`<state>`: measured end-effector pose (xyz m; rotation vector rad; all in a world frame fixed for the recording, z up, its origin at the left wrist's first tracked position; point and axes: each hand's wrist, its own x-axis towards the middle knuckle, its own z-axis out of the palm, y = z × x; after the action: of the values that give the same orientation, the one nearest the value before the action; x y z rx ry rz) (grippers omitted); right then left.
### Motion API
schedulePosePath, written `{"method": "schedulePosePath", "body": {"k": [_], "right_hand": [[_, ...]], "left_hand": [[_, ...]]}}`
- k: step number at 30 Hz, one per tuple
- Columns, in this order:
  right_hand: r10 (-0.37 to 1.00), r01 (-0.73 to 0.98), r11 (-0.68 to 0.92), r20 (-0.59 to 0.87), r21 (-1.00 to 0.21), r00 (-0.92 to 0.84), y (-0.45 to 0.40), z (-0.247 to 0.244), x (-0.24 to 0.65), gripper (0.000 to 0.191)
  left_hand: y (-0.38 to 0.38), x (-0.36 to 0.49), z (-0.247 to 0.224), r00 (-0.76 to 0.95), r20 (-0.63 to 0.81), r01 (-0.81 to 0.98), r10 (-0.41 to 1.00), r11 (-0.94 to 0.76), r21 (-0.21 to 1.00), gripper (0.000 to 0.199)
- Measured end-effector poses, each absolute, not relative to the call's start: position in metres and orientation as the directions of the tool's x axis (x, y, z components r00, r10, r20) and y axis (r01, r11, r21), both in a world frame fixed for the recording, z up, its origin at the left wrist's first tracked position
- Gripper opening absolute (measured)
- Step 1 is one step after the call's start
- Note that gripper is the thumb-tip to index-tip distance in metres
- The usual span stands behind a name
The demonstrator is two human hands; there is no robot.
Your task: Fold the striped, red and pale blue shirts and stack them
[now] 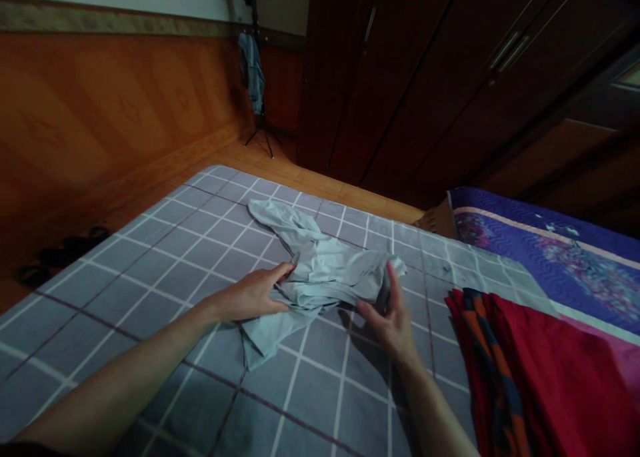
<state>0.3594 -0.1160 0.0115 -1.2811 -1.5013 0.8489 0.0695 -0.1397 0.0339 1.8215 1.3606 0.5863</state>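
Observation:
A pale grey-blue garment (320,270) lies crumpled on a grey checked bedsheet (165,244). My left hand (253,296) rests on the garment's left edge, fingers pinching its folds. My right hand (393,320) is at the garment's right end, fingers upright and curled against the bunched cloth. One sleeve-like part stretches away to the upper left, and another flap hangs toward me below my left hand.
A red cloth with orange and dark blue pattern (525,377) lies at the right. A purple patterned blanket (550,250) is behind it. Dark wooden wardrobes (450,77) stand beyond the bed. A stand with hanging clothes (255,70) is in the corner. Sandals (60,254) sit on the floor.

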Motion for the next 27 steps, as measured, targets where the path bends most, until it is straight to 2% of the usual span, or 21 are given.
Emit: {"method": "schedulePosePath", "body": {"k": [2,3,5,7,10,12,16,18,20,22,25,27], "right_hand": [[0.947,0.569,0.322,0.265,-0.757,-0.183,-0.117,0.006,0.358,0.077],[0.933,0.634,0.36,0.28,-0.684,-0.228,-0.117,0.003,0.359,0.065],[0.916,0.682,0.383,0.35,-0.623,-0.194,-0.113,-0.002,0.365,0.035],[0.905,0.674,0.324,0.424,-0.664,-0.017,-0.109,-0.003,0.374,0.022],[0.847,0.61,0.235,0.468,-0.757,0.254,-0.106,0.001,0.382,0.022],[0.811,0.587,0.226,0.484,-0.777,0.328,-0.107,0.006,0.383,0.025],[0.788,0.565,0.255,0.507,-0.785,0.349,-0.112,0.012,0.377,0.025],[0.828,0.519,0.211,0.434,-0.828,0.356,-0.114,0.012,0.374,0.029],[0.88,0.475,0.141,0.33,-0.869,0.343,-0.117,0.012,0.372,0.033],[0.914,0.459,0.114,0.274,-0.881,0.298,-0.119,0.011,0.371,0.034],[0.941,0.444,0.132,0.253,-0.886,0.226,-0.119,0.009,0.371,0.03],[0.944,0.45,0.128,0.247,-0.884,0.218,-0.118,0.006,0.371,0.026]], "left_hand": [[-0.14,0.07,0.039,0.336,-0.084,0.551,0.938,-0.124,0.825,0.066],[-0.14,0.07,0.043,0.334,-0.066,0.53,0.94,-0.129,0.838,0.064],[-0.137,0.069,0.048,0.312,-0.019,0.518,0.95,-0.152,0.842,0.056],[-0.133,0.065,0.05,0.258,0.054,0.574,0.965,-0.197,0.795,0.049],[-0.126,0.053,0.046,0.107,0.256,0.737,0.961,-0.25,0.629,0.044],[-0.121,0.042,0.042,-0.014,0.4,0.807,0.916,-0.226,0.546,0.041],[-0.119,0.032,0.039,-0.177,0.57,0.854,0.802,-0.163,0.494,0.034],[-0.122,0.038,0.038,-0.123,0.611,0.882,0.782,-0.196,0.429,0.039],[-0.127,0.049,0.035,0.026,0.614,0.877,0.789,-0.313,0.364,0.049],[-0.13,0.061,0.031,0.207,0.582,0.811,0.786,-0.471,0.348,0.054],[-0.133,0.071,0.026,0.344,0.536,0.675,0.771,-0.6,0.43,0.044],[-0.135,0.07,0.025,0.283,0.531,0.609,0.798,-0.578,0.543,0.035]]}}
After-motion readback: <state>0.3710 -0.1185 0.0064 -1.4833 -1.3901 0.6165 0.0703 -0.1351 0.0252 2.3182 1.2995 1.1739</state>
